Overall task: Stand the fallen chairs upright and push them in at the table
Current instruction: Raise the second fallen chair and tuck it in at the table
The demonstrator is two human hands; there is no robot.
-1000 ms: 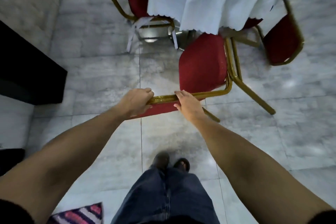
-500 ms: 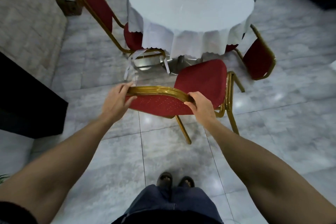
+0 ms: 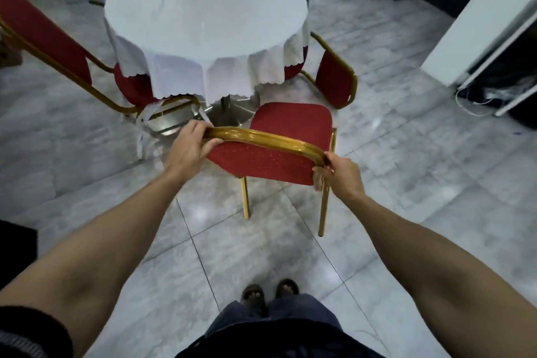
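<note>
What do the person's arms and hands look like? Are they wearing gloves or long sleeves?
No gloves: the left hand and right hand are bare, with no rings or watch showing. The forearms are bare too. A dark sleeve with a paler ribbed band sits pushed up high on the left arm. The right arm's sleeve is out of view.

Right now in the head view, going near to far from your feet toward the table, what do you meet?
Feet → held chair's backrest, gripped by left hand and right hand → its red seat → table base → white tablecloth.
</note>
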